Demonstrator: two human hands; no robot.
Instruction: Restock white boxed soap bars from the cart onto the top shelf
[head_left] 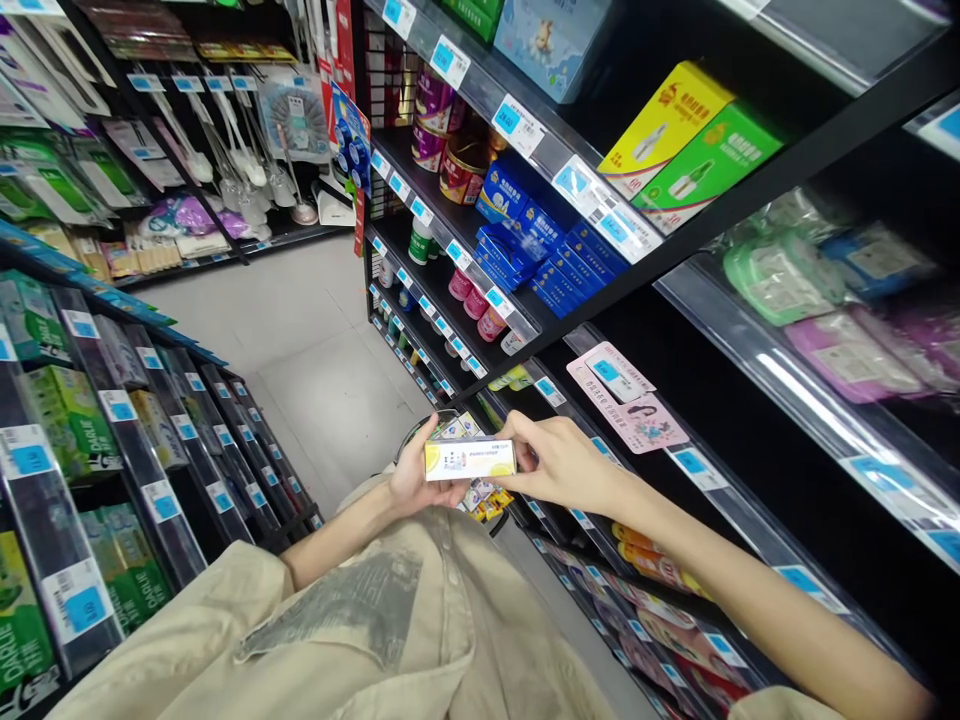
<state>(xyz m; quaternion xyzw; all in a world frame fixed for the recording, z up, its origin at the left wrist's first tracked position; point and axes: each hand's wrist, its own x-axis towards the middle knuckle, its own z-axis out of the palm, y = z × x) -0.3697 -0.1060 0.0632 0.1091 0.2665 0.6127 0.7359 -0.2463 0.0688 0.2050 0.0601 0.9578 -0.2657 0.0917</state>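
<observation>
In front of my body, a small white carton (471, 460) with yellow corners and fine print lies level between my two hands. My left hand (411, 478) grips its left end, with fingers underneath and the thumb raised beside it. On the right end, my right hand (559, 458) pinches the carton between thumb and bent fingers. Partly hidden behind both hands is a container with several small colourful packets (489, 502) in it; its dark rim shows only in places.
A black shelf unit rises on the right, with blue boxes (517, 225), a yellow box (664, 130) and a pink shelf sign (626, 395). Green toothpaste boxes (71, 420) fill shelves close on the left. Brushes hang at the back, beyond the grey tiled floor (307, 340).
</observation>
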